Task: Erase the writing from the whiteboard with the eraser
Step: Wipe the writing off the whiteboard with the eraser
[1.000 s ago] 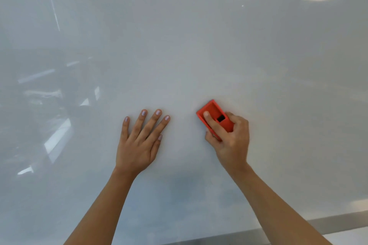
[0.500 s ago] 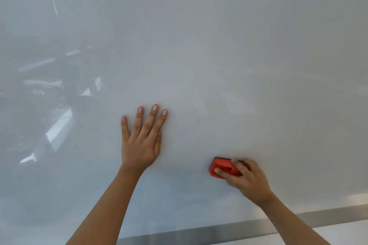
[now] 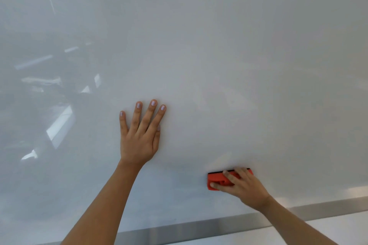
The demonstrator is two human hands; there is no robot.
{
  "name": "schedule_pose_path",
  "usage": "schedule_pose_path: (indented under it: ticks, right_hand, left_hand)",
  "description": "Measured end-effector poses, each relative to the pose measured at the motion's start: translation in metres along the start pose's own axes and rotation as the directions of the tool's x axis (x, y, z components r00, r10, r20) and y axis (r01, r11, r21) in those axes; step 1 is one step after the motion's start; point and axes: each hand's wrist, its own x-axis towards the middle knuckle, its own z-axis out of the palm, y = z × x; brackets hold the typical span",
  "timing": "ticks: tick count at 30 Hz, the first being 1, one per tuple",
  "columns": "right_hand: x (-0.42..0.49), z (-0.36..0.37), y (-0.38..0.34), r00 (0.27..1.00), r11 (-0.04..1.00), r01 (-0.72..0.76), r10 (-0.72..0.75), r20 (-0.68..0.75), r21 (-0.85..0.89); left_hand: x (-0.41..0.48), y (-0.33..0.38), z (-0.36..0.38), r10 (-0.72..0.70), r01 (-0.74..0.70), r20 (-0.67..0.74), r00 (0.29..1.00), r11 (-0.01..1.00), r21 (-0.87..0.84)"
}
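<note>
A glossy whiteboard (image 3: 219, 55) fills almost the whole head view; I see no writing on it, only faint smudges and reflections. My right hand (image 3: 246, 188) grips an orange-red eraser (image 3: 216, 180) with a dark felt edge, pressed flat on the board low at the right. My left hand (image 3: 139, 135) lies flat on the board with fingers spread, left of the eraser and higher up, holding nothing.
A metal frame strip (image 3: 199, 228) runs along the board's bottom edge, just below my right wrist. Ceiling lights and room shapes are reflected at the top right and on the left side of the board.
My right hand has slid the eraser down from beside my left hand to low on the board, then slightly right. The view has tilted; my left hand stays planted.
</note>
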Motion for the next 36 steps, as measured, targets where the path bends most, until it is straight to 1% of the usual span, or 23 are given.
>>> schedule_pose_path:
  ticks: [2, 5, 9, 10, 11, 12, 13, 14, 15, 16, 17, 19, 21, 23, 25, 26, 27, 28, 29, 30, 32, 34, 36]
  right_hand:
    - [0.012, -0.012, 0.027, 0.994, 0.995, -0.096, 0.096, -0.059, -0.006]
    - [0.051, -0.029, 0.05, 0.948, 0.968, -0.248, 0.248, -0.2, 0.026]
    - [0.097, -0.029, 0.025, 0.864, 0.914, -0.395, 0.403, -0.302, 0.089]
    - [0.097, -0.024, 0.011, 0.864, 0.913, -0.394, 0.407, -0.295, 0.105]
    - [0.09, -0.016, -0.004, 0.894, 0.931, -0.349, 0.365, -0.26, 0.105]
    - [0.079, -0.01, -0.018, 0.94, 0.961, -0.264, 0.277, -0.197, 0.087]
    - [0.064, -0.006, -0.028, 0.982, 0.984, -0.162, 0.169, -0.085, 0.079]
    - [0.049, -0.004, -0.034, 0.997, 0.994, -0.079, 0.079, 0.015, 0.071]
    - [0.04, -0.004, -0.033, 0.998, 0.999, -0.02, 0.017, 0.063, 0.049]
    - [0.035, -0.007, -0.028, 0.998, 1.0, 0.013, -0.014, 0.061, 0.027]
    - [0.037, -0.011, -0.019, 0.999, 1.0, 0.002, -0.003, 0.036, 0.027]
    - [0.059, -0.023, 0.006, 0.989, 0.991, -0.116, 0.121, -0.08, 0.065]
    - [0.101, -0.044, 0.037, 0.928, 0.959, -0.265, 0.281, -0.244, 0.098]
    - [0.149, -0.069, 0.069, 0.84, 0.906, -0.399, 0.423, -0.34, 0.141]
    - [0.192, -0.095, 0.094, 0.731, 0.807, -0.532, 0.59, -0.342, 0.255]
    - [0.21, -0.106, 0.101, 0.678, 0.752, -0.576, 0.659, -0.326, 0.321]
    - [0.225, -0.112, 0.101, 0.647, 0.716, -0.595, 0.696, -0.311, 0.364]
    - [0.235, -0.114, 0.095, 0.649, 0.714, -0.592, 0.698, -0.305, 0.373]
    - [0.24, -0.113, 0.084, 0.677, 0.739, -0.572, 0.671, -0.304, 0.357]
    - [0.239, -0.106, 0.068, 0.724, 0.782, -0.533, 0.619, -0.305, 0.322]
    - [0.22, -0.084, 0.029, 0.844, 0.891, -0.39, 0.447, -0.297, 0.233]
    - [0.182, -0.061, 0.0, 0.946, 0.966, -0.214, 0.241, -0.216, 0.142]
    - [0.139, -0.044, -0.001, 0.991, 0.996, -0.076, 0.08, -0.106, 0.043]
  left_hand:
    - [0.0, 0.0, 0.0, -0.003, 0.003, 0.001, 1.0, 1.0, -0.002]
    - [0.0, 0.002, 0.001, -0.009, 0.009, 0.001, 1.0, 1.0, 0.002]
    - [-0.001, 0.002, 0.001, -0.012, 0.012, 0.003, 1.0, 1.0, 0.0]
    - [-0.001, 0.001, 0.002, -0.012, 0.012, 0.002, 1.0, 1.0, 0.001]
    - [-0.001, 0.001, 0.002, -0.013, 0.013, 0.001, 1.0, 1.0, 0.003]
    - [-0.001, 0.001, 0.003, -0.013, 0.013, -0.002, 1.0, 1.0, 0.003]
    - [-0.002, 0.0, 0.003, -0.011, 0.011, -0.003, 1.0, 1.0, 0.003]
    - [-0.001, 0.0, 0.003, -0.008, 0.008, -0.003, 1.0, 1.0, 0.001]
    - [-0.001, 0.0, 0.003, -0.005, 0.005, -0.004, 1.0, 1.0, 0.002]
    - [-0.001, -0.001, 0.002, -0.007, 0.007, -0.001, 1.0, 1.0, 0.0]
    - [-0.001, 0.0, 0.002, -0.009, 0.009, 0.002, 1.0, 1.0, -0.001]
    - [-0.002, 0.001, 0.002, -0.012, 0.012, 0.0, 1.0, 1.0, -0.005]
    - [-0.003, 0.002, 0.002, -0.019, 0.019, 0.004, 1.0, 1.0, -0.009]
    - [-0.002, 0.001, 0.002, -0.018, 0.018, 0.005, 1.0, 1.0, -0.015]
    - [-0.001, 0.002, 0.001, -0.019, 0.02, 0.012, 1.0, 1.0, -0.016]
    - [-0.001, 0.002, 0.0, -0.022, 0.022, 0.012, 1.0, 1.0, -0.02]
    - [0.0, 0.002, 0.0, -0.026, 0.026, 0.007, 1.0, 0.999, -0.029]
    - [-0.001, 0.002, 0.0, -0.033, 0.033, 0.0, 0.999, 0.999, -0.043]
    - [0.0, 0.002, -0.001, -0.036, 0.035, -0.01, 0.999, 0.998, -0.056]
    - [0.0, 0.002, -0.001, -0.037, 0.036, -0.017, 0.999, 0.997, -0.066]
    - [0.0, 0.0, -0.001, -0.037, 0.035, -0.017, 0.999, 0.996, -0.079]
    - [0.0, -0.001, -0.002, -0.037, 0.035, -0.014, 0.999, 0.996, -0.076]
    - [0.001, -0.001, -0.002, -0.038, 0.037, -0.01, 0.999, 0.997, -0.069]
